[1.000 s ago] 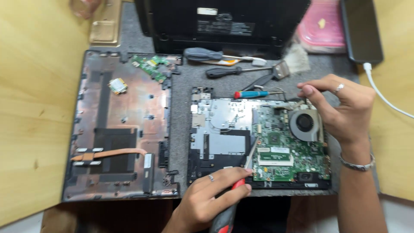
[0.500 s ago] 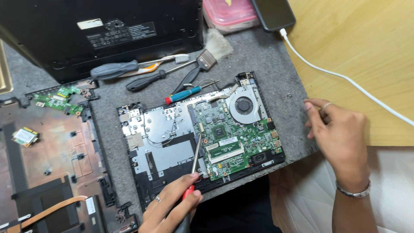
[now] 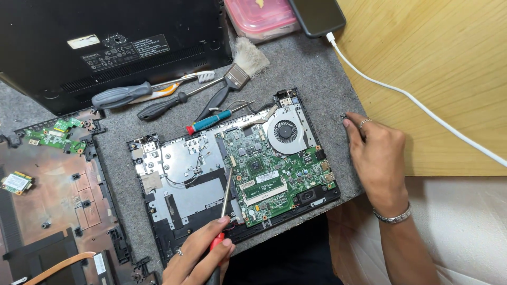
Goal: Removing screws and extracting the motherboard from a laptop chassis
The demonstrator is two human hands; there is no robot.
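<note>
A: What lies in the open laptop shell (image 3: 158, 211)?

B: A green motherboard (image 3: 269, 174) and a round fan (image 3: 285, 131), on the grey mat (image 3: 317, 74).

A: And the hands?

B: The left hand (image 3: 198, 256) is closed around a red-handled screwdriver (image 3: 224, 211), tip on the board's left edge. The right hand (image 3: 377, 158) pinches some tiny thing at the mat edge; I cannot tell what.

A: The pink box (image 3: 259, 18)?

B: Lid on, contents unclear.
</note>
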